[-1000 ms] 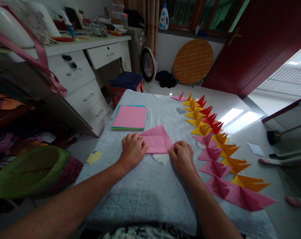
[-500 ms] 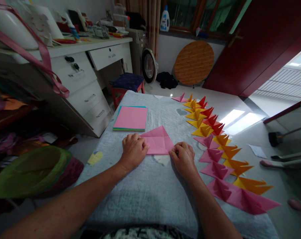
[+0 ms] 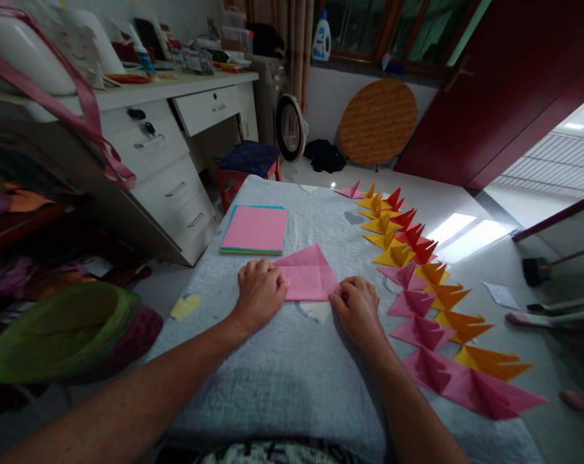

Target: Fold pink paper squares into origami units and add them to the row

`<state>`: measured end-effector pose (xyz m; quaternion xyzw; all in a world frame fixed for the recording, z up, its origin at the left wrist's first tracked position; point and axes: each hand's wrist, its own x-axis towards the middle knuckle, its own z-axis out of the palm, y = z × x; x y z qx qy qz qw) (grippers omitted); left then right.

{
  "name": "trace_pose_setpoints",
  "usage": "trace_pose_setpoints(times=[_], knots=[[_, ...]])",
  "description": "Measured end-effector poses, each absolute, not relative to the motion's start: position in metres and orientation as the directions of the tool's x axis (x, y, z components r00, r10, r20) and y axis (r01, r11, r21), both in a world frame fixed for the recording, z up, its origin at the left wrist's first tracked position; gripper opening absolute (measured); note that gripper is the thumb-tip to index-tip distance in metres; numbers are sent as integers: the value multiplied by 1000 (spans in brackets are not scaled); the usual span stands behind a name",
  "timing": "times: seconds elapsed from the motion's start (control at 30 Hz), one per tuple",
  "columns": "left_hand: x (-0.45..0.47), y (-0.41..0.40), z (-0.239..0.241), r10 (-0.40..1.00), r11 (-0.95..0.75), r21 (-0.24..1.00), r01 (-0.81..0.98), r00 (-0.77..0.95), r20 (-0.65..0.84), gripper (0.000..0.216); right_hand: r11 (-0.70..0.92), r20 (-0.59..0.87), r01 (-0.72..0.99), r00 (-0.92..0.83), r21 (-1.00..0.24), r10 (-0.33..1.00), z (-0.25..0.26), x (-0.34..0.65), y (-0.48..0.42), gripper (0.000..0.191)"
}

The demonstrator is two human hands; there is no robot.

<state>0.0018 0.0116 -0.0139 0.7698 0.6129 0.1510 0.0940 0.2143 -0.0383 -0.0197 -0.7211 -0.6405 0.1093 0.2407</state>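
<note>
I have both hands curled on the pink folded paper, near the middle of the quilted table: my left hand presses its left corner flat, my right hand pinches the right corner. The paper stack lies toward the far-left corner (folded pieces line the right edge).

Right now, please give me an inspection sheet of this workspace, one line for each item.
Surface: grey quilted cloth covers the table.
Job's things: pink folded paper lies flat between both hands; stack of paper sheets behind it, pink on top.
Clutter: row of folded paper pieces, yellow, red, orange and pink, along the right edge.
Grips: left hand and right hand press the paper's lower corners.
Cables: nothing seen.
Surroundings: white drawer desk, green basin, round wooden board.
</note>
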Motion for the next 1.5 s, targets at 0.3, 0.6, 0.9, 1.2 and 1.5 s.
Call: trace_pose_setpoints(times=[0.3, 0.6, 0.9, 1.2, 1.5], knots=[[2, 11, -12, 973, -230, 323, 918, 205, 108, 18, -56, 158, 869, 152, -491, 976, -21, 215, -38, 16], [2, 11, -13, 977, -207, 317, 925, 178, 119, 15, -62, 137, 859, 152, -508, 979, -21, 216, -37, 15], [2, 11, -11, 952, -293, 334, 896, 242, 186, 5, -48, 157, 869, 143, -492, 977, -21, 216, -37, 16], [4, 6, -5, 768, -640, 107, 760, 629, 124, 16, -48, 163, 861, 150, -507, 975, -18, 215, -38, 16], [13, -33, 7, 732, -682, 7, 732, 681, 20, 73, -61, 150, 859, 158, -509, 976, -17, 214, -38, 17]])
